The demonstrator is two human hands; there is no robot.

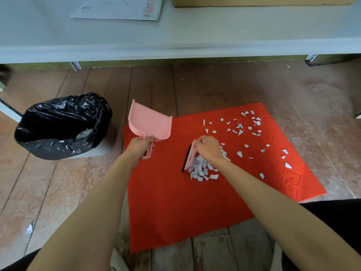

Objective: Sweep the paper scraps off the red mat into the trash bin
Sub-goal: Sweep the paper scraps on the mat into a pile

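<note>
Wooden plank floor [58, 182], red mat [175, 208] lying flat. Black-bagged trash bin [58, 126] stands just off mat's left edge. Left grip [139, 146] curls round pink dustpan [150, 122] handle above mat's far-left corner, pan mouth pointing away. Mid-mat, right grip [208, 148] pinches pink brush [189, 157], long axis near-to-far. Heaped paper scraps [201, 170] touch its right side, below the wrist.

Red mat [175, 202], white paper scraps [201, 170], pink dustpan [150, 124], pink black-edged brush [188, 158], black-lined trash bin [62, 126].
</note>
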